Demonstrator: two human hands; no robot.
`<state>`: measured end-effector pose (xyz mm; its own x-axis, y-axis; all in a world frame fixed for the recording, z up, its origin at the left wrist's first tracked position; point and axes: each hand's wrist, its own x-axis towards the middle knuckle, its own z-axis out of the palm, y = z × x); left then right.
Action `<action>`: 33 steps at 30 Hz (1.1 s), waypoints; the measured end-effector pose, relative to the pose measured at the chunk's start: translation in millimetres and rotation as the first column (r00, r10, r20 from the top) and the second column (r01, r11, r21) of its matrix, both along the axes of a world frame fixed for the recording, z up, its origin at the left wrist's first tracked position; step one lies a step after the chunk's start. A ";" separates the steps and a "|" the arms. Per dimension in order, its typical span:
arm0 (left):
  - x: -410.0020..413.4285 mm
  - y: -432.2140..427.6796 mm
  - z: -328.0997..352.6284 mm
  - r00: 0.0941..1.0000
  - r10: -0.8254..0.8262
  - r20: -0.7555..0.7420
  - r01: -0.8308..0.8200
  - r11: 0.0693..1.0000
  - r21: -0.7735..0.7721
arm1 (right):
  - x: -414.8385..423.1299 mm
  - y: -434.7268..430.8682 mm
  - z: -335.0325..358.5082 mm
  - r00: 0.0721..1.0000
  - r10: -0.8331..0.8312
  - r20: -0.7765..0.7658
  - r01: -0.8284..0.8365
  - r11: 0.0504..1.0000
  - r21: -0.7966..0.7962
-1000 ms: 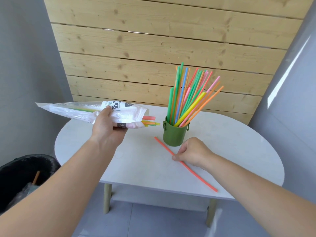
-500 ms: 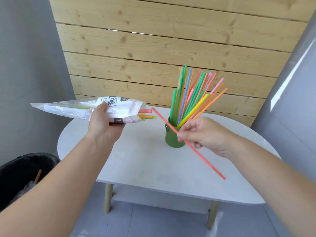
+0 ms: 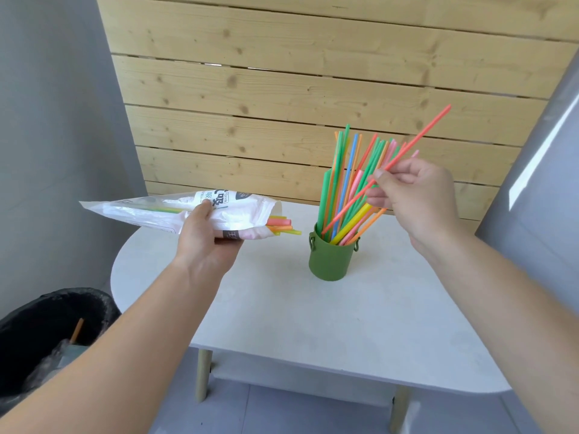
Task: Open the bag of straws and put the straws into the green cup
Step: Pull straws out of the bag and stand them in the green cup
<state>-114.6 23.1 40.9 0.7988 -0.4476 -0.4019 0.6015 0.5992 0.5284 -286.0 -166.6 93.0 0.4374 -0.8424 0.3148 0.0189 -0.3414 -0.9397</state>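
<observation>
The right hand [image 3: 413, 198] pinches a thin red plastic straw [image 3: 416, 139] above the straw-filled green metal cup [image 3: 330, 261] on the white oval table [image 3: 282, 308] — the left hand [image 3: 205, 242] grips a crinkled clear straw bag [image 3: 156, 211], open end toward the cup.

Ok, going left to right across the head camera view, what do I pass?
Black bin → white plastic straw bag → left hand → green metal cup → right hand pinching a red straw.
</observation>
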 end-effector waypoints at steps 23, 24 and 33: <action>-0.8 -3.7 -2.8 1.000 -0.019 0.019 0.019 1.000 0.013 | 6.9 -12.3 -2.2 0.998 -0.064 0.027 0.067 0.990 -0.127; -1.2 -3.4 -2.0 1.000 -0.019 0.022 0.019 1.000 0.009 | 4.4 -12.2 2.7 0.992 -0.120 0.046 0.126 0.977 -0.174; -3.7 -4.1 1.6 0.998 -0.003 0.056 0.004 1.000 -0.030 | 11.0 43.0 -14.1 0.978 0.024 -0.209 -0.078 0.964 -0.255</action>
